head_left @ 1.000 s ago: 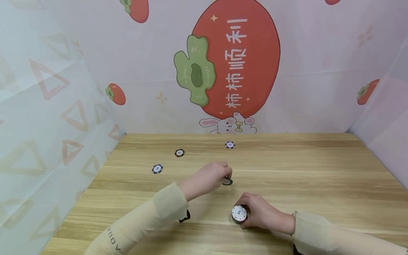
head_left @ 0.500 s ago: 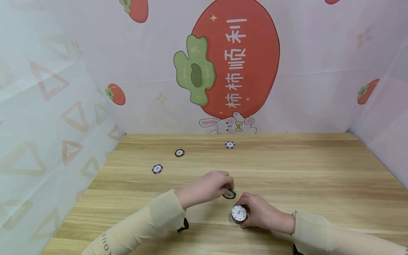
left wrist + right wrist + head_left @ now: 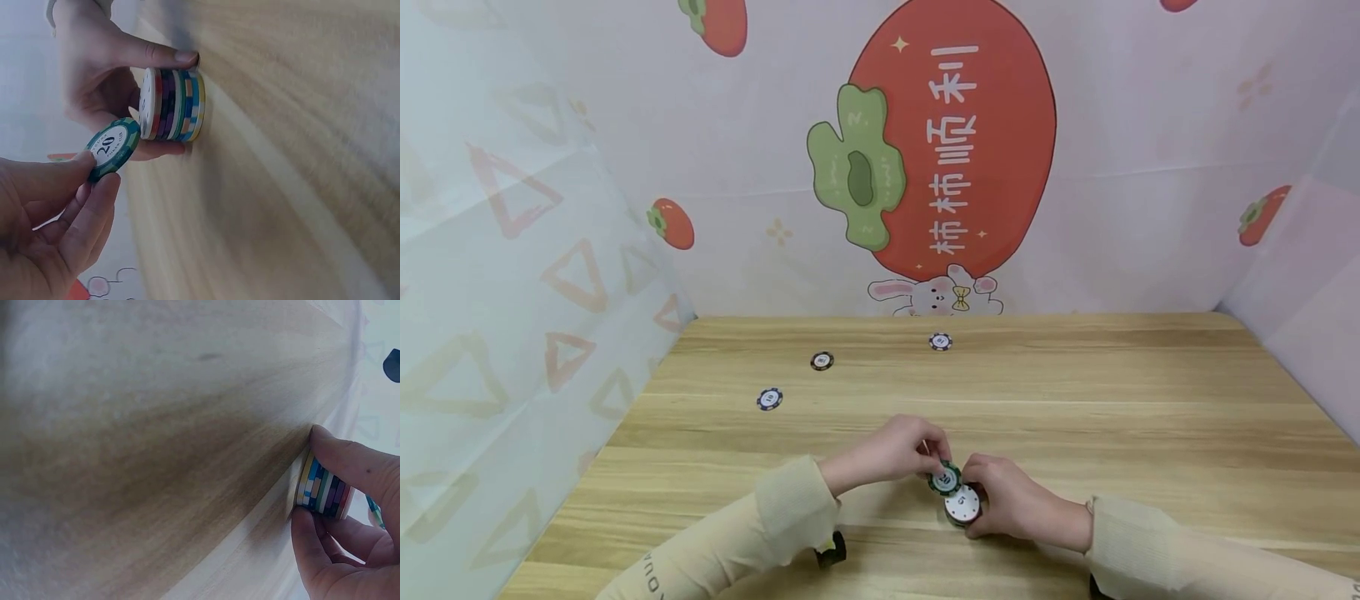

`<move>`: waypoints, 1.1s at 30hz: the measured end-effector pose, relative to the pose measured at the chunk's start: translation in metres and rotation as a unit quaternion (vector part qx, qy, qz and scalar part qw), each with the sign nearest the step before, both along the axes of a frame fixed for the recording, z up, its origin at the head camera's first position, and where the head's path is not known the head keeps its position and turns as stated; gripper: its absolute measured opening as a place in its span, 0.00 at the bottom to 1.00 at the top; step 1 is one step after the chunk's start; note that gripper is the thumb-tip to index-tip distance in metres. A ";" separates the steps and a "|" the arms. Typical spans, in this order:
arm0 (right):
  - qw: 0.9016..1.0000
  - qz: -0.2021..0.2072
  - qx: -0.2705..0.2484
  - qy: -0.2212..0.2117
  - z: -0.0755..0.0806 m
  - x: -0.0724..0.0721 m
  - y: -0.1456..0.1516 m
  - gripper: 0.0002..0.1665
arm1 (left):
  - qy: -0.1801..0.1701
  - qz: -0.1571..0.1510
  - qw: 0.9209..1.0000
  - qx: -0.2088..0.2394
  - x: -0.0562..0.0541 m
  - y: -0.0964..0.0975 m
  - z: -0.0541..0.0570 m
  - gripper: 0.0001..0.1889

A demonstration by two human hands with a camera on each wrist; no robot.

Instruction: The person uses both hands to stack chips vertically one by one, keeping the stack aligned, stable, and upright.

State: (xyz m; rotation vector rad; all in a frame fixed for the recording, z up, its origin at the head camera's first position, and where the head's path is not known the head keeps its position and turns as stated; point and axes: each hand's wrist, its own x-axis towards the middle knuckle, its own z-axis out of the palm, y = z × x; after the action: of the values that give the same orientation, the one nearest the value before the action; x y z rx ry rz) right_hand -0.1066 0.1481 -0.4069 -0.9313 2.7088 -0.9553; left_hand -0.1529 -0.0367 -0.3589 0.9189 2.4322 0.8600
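Observation:
Between thumb and fingers my left hand (image 3: pixel 902 450) pinches a green poker chip (image 3: pixel 112 150) marked 20. The chip is tilted, with its edge at the top of a stack of poker chips (image 3: pixel 172 105). A white chip (image 3: pixel 963 504) marked 5 tops that stack; red, purple, green, blue and yellow edges show below it. My right hand (image 3: pixel 1018 500) grips the stack from the right side, thumb and fingers around its edge, while the stack stands on the table. In the right wrist view, the green chip (image 3: pixel 375 511) is mostly hidden behind the right hand.
Three loose chips lie flat farther back on the wooden table (image 3: pixel 1112 400): a blue chip (image 3: pixel 770 399) at the left, a black chip (image 3: pixel 822 361) beyond it, and a dark blue chip (image 3: pixel 940 342) near the back edge. Printed cloth walls (image 3: pixel 760 167) enclose the table.
My left hand has brought the green chip toward me, from the table beyond the stack to the stack's upper edge. The right hand and the stack have stayed in place.

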 end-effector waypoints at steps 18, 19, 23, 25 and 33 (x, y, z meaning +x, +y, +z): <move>1.000 0.008 -0.007 0.004 -0.001 0.000 0.000 0.24 | -0.197 0.097 0.972 0.085 0.008 0.001 -0.020 0.02; 1.000 0.007 -0.007 0.004 -0.001 0.000 0.000 0.23 | -0.202 0.100 0.970 0.092 0.009 0.002 -0.021 0.02; 1.000 0.005 -0.009 0.005 -0.002 0.000 0.000 0.23 | -0.205 0.108 0.967 0.108 0.011 0.003 -0.025 0.03; 1.000 0.006 -0.010 0.004 -0.002 0.000 0.000 0.23 | -0.205 0.112 0.966 0.114 0.013 0.005 -0.026 0.03; 1.000 0.009 -0.013 -0.004 -0.002 0.000 0.001 0.24 | -0.211 0.140 0.960 0.116 0.019 0.008 -0.029 0.04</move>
State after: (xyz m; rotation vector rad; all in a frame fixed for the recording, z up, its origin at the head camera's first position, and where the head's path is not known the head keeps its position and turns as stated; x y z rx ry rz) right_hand -0.1069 0.1492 -0.4092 -0.9515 2.6835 -0.9907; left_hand -0.1337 -0.0285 -0.3881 0.4051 2.1383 1.3155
